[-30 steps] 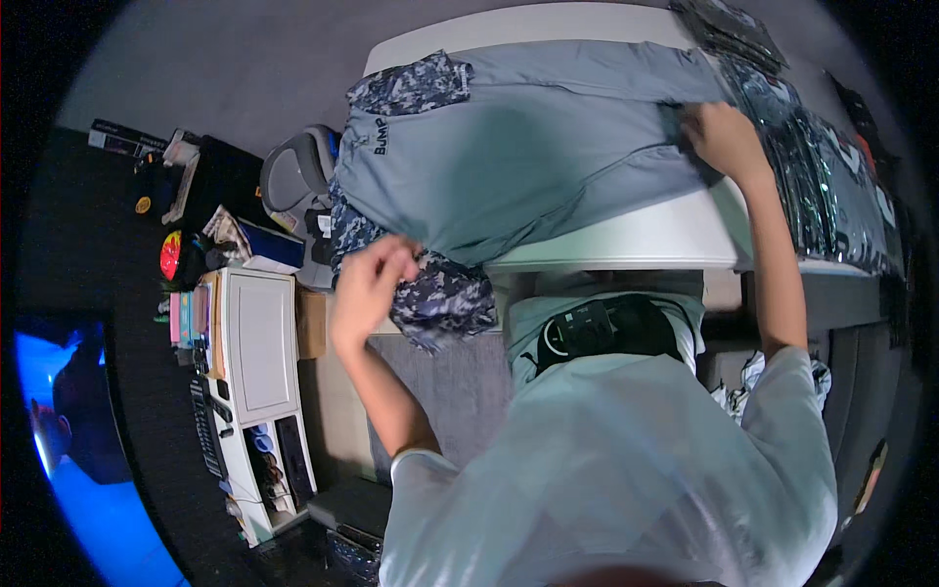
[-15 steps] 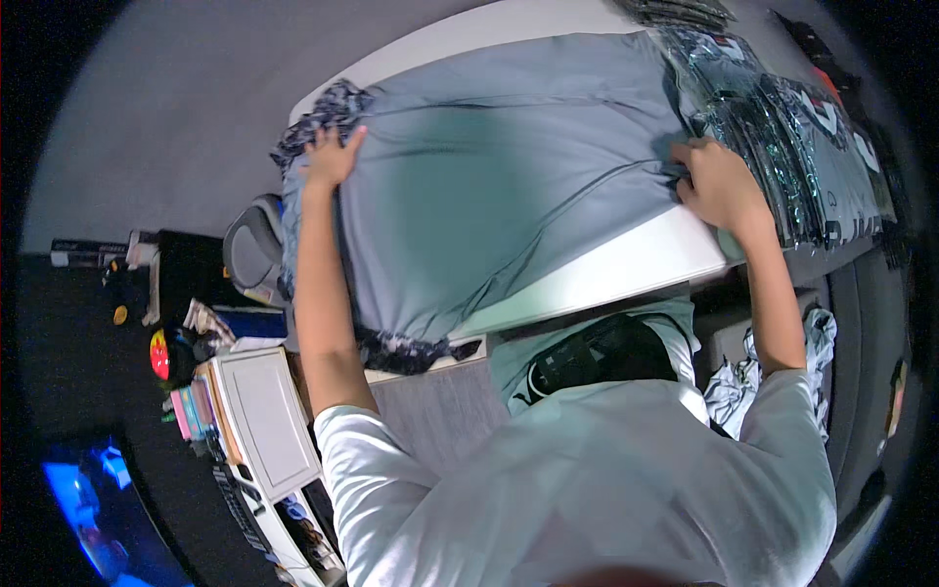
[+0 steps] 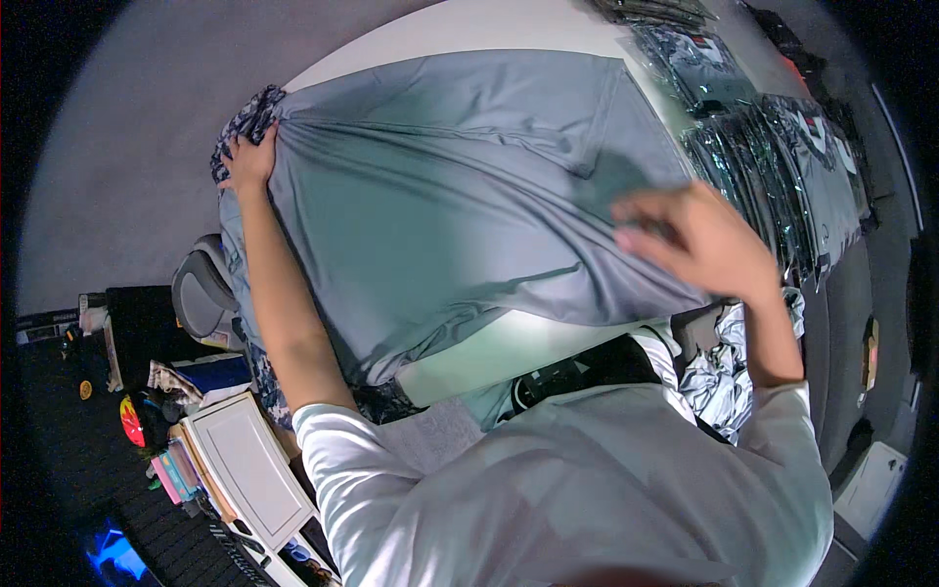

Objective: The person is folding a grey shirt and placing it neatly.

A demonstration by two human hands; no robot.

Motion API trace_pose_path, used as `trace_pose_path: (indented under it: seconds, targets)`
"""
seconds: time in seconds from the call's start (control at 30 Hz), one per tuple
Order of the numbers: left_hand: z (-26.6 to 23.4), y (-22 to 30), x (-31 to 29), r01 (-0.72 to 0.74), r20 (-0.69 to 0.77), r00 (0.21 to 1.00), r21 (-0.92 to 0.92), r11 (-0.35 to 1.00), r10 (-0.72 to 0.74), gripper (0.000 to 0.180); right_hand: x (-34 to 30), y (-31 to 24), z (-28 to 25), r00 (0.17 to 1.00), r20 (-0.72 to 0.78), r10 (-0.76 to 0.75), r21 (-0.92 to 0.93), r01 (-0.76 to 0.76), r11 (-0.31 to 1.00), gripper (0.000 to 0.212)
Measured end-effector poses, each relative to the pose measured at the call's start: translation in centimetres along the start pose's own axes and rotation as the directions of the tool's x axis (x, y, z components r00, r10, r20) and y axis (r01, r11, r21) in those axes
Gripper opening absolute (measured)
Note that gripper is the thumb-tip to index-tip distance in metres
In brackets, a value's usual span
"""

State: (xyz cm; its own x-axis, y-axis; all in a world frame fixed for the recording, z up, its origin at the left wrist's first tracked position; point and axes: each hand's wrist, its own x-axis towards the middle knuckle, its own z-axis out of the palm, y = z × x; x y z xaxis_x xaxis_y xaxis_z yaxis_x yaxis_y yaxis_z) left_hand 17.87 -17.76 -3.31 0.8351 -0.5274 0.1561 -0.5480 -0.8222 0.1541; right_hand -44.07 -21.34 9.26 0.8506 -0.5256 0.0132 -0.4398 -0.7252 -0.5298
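A large grey garment point(image 3: 421, 215) lies spread over the white table, with creases fanning out from its far left corner to the right. At that corner my left hand point(image 3: 251, 161) lies flat with fingers apart, on the edge of the grey cloth and a dark patterned part point(image 3: 256, 110) of fabric. My right hand point(image 3: 699, 235) is over the garment's right side, blurred by motion, its thumb and fingers apart and a shadow on the cloth beside them. Nothing shows in its grasp.
Stacks of garments in clear plastic bags point(image 3: 753, 176) stand at the table's right end. The white table point(image 3: 469, 350) shows along the near edge. A grey chair point(image 3: 203, 293) and a white cabinet point(image 3: 249, 460) are at the left. Silvery crumpled cloth point(image 3: 719, 382) lies at the lower right.
My right hand has let go of the garment's right edge and come inward over it. The garment's right edge has shifted and its near right part now drapes over the table edge. The view has shifted.
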Motion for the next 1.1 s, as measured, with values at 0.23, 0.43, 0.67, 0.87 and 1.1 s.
trace_pose_path:
  seconds: [0.23,0.43,0.67,0.87,1.1]
  targets:
    - [1.1,-1.1,0.1,-0.18,-0.063,0.982,-0.08,0.98,0.175,0.101,12.7,7.8,2.9,0.999,-0.04,-0.027,-0.289,0.014,0.957,0.031]
    - [1.9,-2.6,3.5,-0.222,-0.119,0.967,0.056,0.973,0.227,0.084,27.1,15.9,-4.8,0.938,-0.199,0.283,-0.339,-0.337,0.878,0.029]
    - [-1.6,-8.9,6.3,-0.272,-0.588,0.76,0.099,0.957,0.277,0.044,37.5,21.7,-0.2,0.777,-0.538,0.328,-0.461,-0.596,0.657,0.044]
    - [-2.0,-3.2,4.2,-0.123,-0.469,0.883,-0.287,0.95,-0.028,0.02,39.5,27.0,-1.3,0.603,-0.691,0.399,-0.281,-0.732,0.621,0.052]
    - [0.5,-6.2,9.1,-0.256,-0.581,0.814,-0.329,0.909,0.018,0.038,39.5,25.1,-0.6,0.679,-0.645,0.351,-0.187,-0.586,0.788,0.055]
